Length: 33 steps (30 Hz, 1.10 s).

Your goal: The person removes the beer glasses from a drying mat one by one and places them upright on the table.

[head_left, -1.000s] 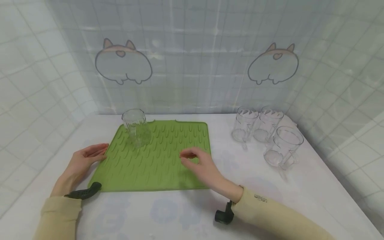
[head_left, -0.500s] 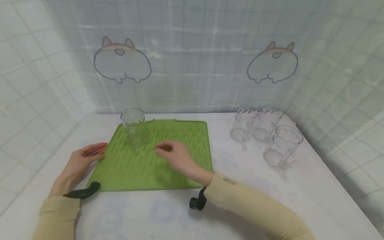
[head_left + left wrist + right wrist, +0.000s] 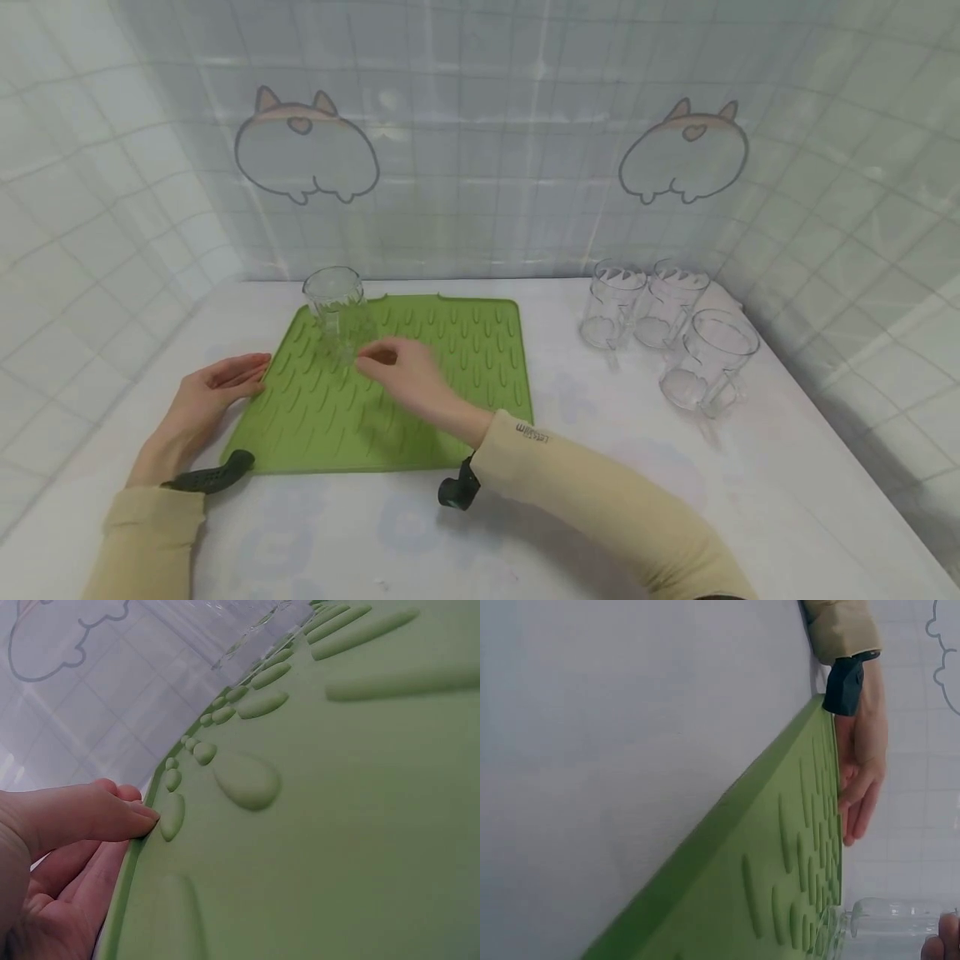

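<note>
A clear glass mug (image 3: 335, 304) stands on the far left part of the ribbed green mat (image 3: 450, 375). My left hand (image 3: 216, 392) lies beside the mat's left edge. In the left wrist view its thumb (image 3: 90, 817) rests on the raised rim, with the fingers loosely bent outside it. My right hand (image 3: 412, 379) is over the mat, fingers loosely bent toward the thumb and nothing between them. Its fingertips are close to the mug's lower right side. In the right wrist view, these fingertips (image 3: 946, 941) overlap the end of the mug (image 3: 892, 911).
Three more clear glass mugs, a left one (image 3: 611, 304), a middle one (image 3: 670, 304) and a front one (image 3: 708, 362), stand at the right on the white table (image 3: 600, 467). A tile-patterned wall covering (image 3: 480, 167) with animal drawings rises behind.
My right hand has moved left across the mat, from its right side to near the glass mug. My left hand and all the mugs have stayed in place.
</note>
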### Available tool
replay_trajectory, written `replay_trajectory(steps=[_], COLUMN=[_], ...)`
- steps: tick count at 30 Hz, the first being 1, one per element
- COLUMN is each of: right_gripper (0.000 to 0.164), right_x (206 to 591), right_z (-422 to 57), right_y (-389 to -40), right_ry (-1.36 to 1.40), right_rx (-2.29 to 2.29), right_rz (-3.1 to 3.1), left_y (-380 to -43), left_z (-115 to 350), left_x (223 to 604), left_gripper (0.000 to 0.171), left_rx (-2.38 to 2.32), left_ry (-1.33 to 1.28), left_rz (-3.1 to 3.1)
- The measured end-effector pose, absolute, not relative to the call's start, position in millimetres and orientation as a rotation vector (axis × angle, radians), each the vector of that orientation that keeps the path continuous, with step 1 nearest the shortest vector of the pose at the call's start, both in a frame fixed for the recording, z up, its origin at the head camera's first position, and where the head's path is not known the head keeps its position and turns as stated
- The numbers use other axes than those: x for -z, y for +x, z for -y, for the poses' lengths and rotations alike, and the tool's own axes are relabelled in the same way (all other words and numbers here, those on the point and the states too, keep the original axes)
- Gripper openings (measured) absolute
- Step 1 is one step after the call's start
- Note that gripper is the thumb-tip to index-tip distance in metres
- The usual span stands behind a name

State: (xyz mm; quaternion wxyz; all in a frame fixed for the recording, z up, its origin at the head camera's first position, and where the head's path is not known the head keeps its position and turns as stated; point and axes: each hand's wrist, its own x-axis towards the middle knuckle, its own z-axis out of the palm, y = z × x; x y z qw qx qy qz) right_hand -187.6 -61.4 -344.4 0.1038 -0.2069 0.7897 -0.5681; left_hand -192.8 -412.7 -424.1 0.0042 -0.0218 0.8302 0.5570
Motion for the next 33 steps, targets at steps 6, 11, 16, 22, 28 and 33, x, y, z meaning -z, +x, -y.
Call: replay_trajectory(steps=[6,11,16,22,28,33], right_gripper=[0.03,0.03,0.034,0.037,0.035,0.035], right_x=[342,342,344,348,353,359], right_z=[78,93,103,109,116,124], right_y=[-193,-199,-206,-214,-217,-216], right_ry=[-0.564,-0.525,-0.44,-0.346,-0.305,-0.292], right_rx=[1.703,1.709,1.74,1.777,1.806,1.831], right_rz=[-2.348,-2.4,-2.412,-2.395,-2.353,-2.324], left_y=[-192,-190,-190,-192,-192,-193], left_z=[412,413,414,414,414,414], left_x=[424,425,424,424,424,426], left_gripper=[0.067,0.067,0.068,0.068,0.067,0.065], left_rx=[-1.756,-1.802,-1.8,-1.812,-1.822,-1.866], left_ry=[-0.033,-0.044,-0.057,-0.054,-0.053,-0.037], left_rz=[-2.605,-2.574,-2.573,-2.566,-2.559,-2.531])
